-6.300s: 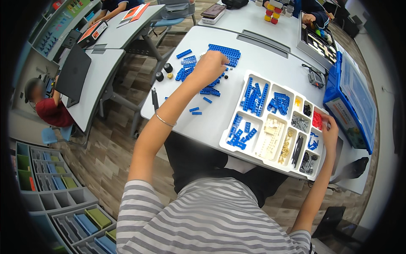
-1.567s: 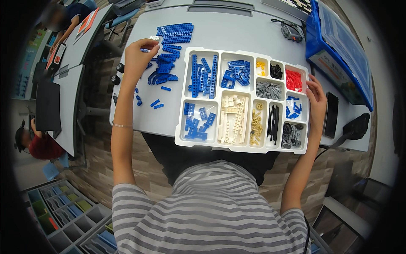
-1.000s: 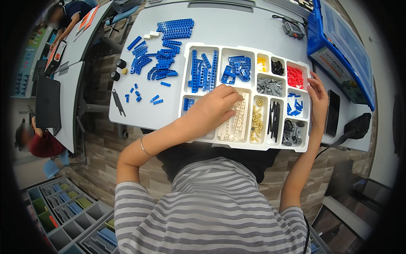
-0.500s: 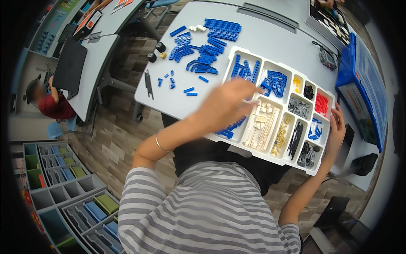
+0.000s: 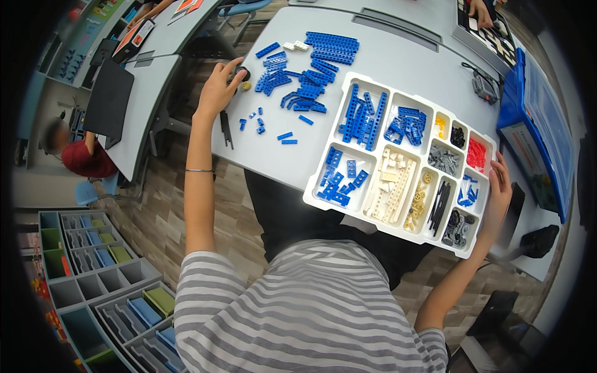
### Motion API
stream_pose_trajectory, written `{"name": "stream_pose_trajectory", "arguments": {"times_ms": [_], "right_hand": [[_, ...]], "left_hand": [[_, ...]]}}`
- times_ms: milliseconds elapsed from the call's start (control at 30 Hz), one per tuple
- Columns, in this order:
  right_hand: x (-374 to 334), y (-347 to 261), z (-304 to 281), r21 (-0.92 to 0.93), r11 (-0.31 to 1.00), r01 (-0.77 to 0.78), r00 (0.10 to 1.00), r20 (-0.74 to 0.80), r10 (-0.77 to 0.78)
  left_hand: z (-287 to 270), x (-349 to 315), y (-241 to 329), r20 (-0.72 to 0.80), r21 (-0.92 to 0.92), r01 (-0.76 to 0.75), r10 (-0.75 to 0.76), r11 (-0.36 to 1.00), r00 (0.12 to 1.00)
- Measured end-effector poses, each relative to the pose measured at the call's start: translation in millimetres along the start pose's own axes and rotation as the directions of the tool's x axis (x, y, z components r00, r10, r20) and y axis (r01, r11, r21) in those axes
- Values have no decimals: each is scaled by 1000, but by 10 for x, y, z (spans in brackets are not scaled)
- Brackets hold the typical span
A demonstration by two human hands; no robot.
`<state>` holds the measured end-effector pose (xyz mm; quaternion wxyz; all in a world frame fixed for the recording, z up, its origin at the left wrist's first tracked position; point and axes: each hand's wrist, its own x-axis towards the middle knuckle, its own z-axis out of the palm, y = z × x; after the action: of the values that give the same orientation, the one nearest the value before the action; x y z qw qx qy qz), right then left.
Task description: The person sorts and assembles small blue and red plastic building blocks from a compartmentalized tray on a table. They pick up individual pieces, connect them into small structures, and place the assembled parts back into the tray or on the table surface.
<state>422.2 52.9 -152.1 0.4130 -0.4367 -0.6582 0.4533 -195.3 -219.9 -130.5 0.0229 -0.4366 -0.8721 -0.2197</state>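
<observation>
My left hand (image 5: 219,91) is at the table's left edge, thumb and forefinger closed around a small black wheel (image 5: 244,73). A small yellow hub-like piece (image 5: 247,86) lies just beside the thumb. The hand hides the spot where a second black wheel lay. On the right, my right hand (image 5: 499,189) grips the side rim of a white compartment tray (image 5: 316,194), which juts over the table's near edge. Its compartments hold blue beams (image 5: 364,118), white pieces (image 5: 390,186), tan gears (image 5: 418,202), black rods (image 5: 439,206), red pegs (image 5: 476,154) and grey parts (image 5: 443,159).
Blue beams (image 5: 333,48) and smaller blue pieces lie on the table (image 5: 398,59), with black rods (image 5: 226,129) near its left edge. A blue bin (image 5: 538,137) and a grey device with a cable (image 5: 484,87) stand right. Another person's hand (image 5: 481,12) reaches into a far box.
My left hand has moved from above the tray to the wheels at the far left. The tray's left compartments are now uncovered. My right hand stays on the tray's rim.
</observation>
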Motion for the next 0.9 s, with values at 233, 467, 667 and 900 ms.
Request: {"name": "stream_pose_trajectory", "arguments": {"times_ms": [233, 467, 667, 900], "right_hand": [[11, -32, 20, -46, 998, 30, 999, -10, -31], [5, 54, -23, 32, 995, 91, 995, 36, -92], [-27, -362, 84, -7, 999, -44, 989, -140, 42], [-1299, -1513, 631, -69, 832, 550, 822, 218, -526]], "left_hand": [[83, 86, -49, -25, -47, -193, 192, 980, 981], [57, 143, -141, -27, -124, -175, 173, 977, 984], [20, 108, -171, -35, -127, -144, 140, 981, 989], [97, 197, -509, 7, -311, -24, 28, 950, 1000]]}}
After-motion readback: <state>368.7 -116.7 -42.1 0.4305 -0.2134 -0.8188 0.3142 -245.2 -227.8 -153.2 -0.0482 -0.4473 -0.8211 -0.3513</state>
